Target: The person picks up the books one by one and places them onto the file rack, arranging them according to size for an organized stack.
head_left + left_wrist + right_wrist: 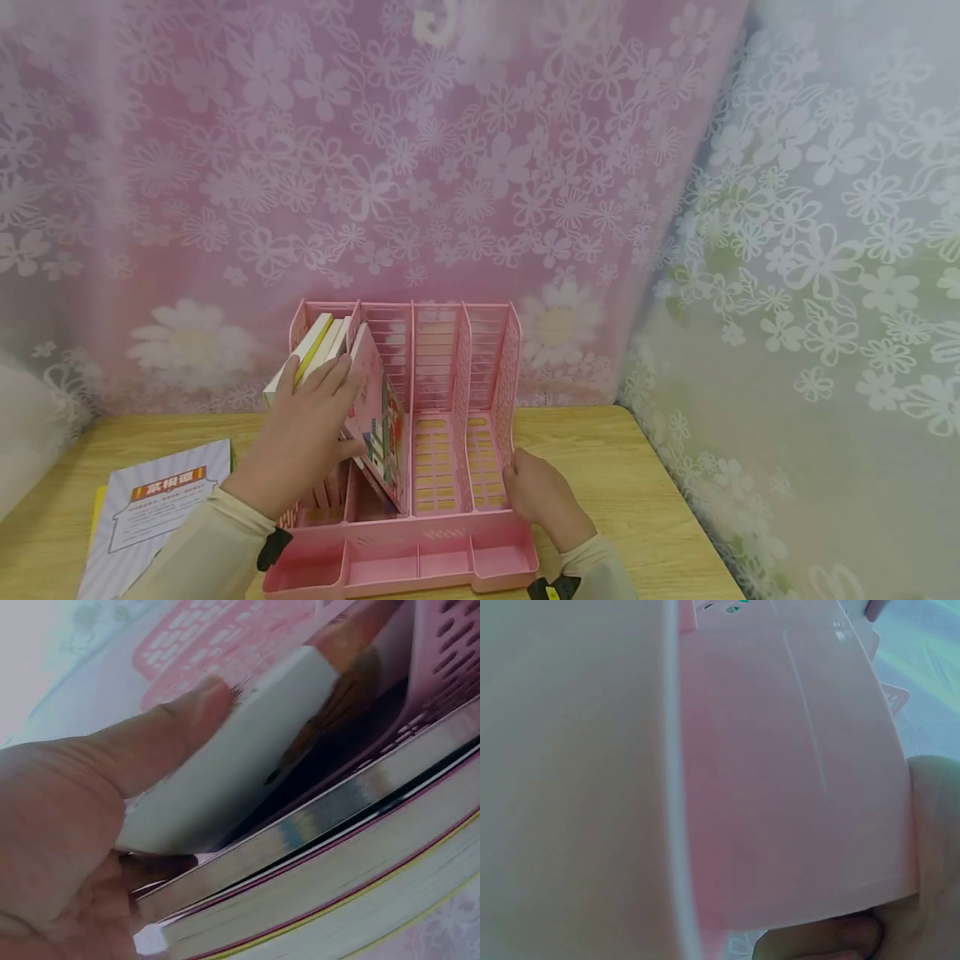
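Observation:
A pink desk organizer (442, 533) with upright slots stands on the table. My left hand (307, 425) reaches over its left side. In the left wrist view, the thumb lies along one face of a thin picture book (378, 417) and a fingertip shows on its other side. That pink-covered book leans in the second slot. Several thick books (318, 350) stand in the leftmost slot, beneath my spread fingers. My right hand (543, 492) grips the organizer's lower right side; in the right wrist view, curled fingers (825, 937) show under the pink plastic.
A light booklet (161, 508) with an orange title lies on the wooden table (600, 467) to the left, over something yellow. Shallow trays (382, 567) run along the organizer's front. Flower-patterned curtains (450, 167) hang behind and to the right.

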The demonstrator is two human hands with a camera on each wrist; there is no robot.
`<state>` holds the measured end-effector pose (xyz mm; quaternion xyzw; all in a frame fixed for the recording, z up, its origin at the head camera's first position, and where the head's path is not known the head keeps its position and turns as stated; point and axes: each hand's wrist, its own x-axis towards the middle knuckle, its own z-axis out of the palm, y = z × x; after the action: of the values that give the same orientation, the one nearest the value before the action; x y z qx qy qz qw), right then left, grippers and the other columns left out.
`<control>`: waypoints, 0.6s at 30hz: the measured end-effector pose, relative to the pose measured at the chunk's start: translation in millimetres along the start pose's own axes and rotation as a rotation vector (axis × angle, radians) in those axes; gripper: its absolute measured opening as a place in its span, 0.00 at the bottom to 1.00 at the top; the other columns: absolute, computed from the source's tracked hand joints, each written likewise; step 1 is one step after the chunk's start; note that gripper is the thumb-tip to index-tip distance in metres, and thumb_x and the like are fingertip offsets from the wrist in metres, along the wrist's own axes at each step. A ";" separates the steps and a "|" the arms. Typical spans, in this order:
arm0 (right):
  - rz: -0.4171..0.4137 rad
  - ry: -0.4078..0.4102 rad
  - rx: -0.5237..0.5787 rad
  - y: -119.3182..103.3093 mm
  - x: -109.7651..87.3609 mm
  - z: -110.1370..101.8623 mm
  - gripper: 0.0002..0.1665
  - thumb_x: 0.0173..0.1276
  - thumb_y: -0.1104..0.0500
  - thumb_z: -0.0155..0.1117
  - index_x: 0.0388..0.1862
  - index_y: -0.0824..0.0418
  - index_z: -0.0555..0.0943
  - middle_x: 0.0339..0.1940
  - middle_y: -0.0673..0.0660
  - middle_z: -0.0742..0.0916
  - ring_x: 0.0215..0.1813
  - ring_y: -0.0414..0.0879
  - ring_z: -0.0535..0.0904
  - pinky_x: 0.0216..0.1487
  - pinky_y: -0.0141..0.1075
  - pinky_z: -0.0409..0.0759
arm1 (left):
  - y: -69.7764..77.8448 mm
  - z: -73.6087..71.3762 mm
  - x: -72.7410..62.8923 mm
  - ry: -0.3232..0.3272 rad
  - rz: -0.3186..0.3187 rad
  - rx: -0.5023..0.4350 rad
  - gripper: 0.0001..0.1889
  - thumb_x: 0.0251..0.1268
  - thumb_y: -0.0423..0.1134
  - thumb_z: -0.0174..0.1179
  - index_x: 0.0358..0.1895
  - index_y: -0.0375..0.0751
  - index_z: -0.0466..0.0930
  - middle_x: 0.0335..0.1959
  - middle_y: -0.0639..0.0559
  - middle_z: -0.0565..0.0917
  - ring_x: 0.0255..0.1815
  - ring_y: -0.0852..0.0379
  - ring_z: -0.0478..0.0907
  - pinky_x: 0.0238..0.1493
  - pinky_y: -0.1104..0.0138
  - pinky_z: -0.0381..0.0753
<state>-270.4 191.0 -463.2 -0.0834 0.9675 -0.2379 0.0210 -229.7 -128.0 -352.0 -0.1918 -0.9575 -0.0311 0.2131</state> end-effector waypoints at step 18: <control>0.012 -0.004 0.006 2.6 1.8 0.5 0.14 0.82 0.55 0.47 0.40 0.60 0.77 0.24 0.51 0.77 0.26 0.45 0.72 0.32 0.42 0.73 | 16.2 0.9 -35.0 -0.130 -0.405 -0.279 0.20 0.73 0.55 0.59 0.23 0.50 0.72 0.12 0.57 0.68 0.15 0.55 0.65 0.17 0.61 0.62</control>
<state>-272.6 192.7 -464.9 -0.0780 0.9672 -0.2405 0.0247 -194.6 -125.3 -367.9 -0.0252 -0.9746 -0.1924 0.1121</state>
